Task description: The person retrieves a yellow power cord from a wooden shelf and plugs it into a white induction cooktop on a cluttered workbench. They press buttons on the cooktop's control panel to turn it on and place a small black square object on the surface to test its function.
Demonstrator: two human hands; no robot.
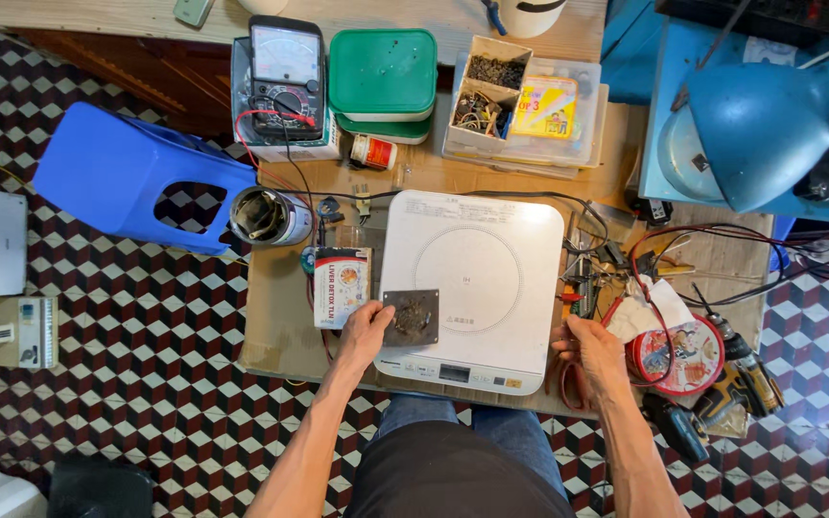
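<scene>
One white induction cooker flat on a cardboard-covered bench. One dark metal plate lying on its front left corner, pinched at the edge by the left hand. Right hand resting against the cooker's right side, fingers curled, grasping nothing visible. Nearby: one multimeter, two stacked green-lidded boxes, one round red tin, one blue stool.

white cooktop; blue stool; checkered floor
</scene>
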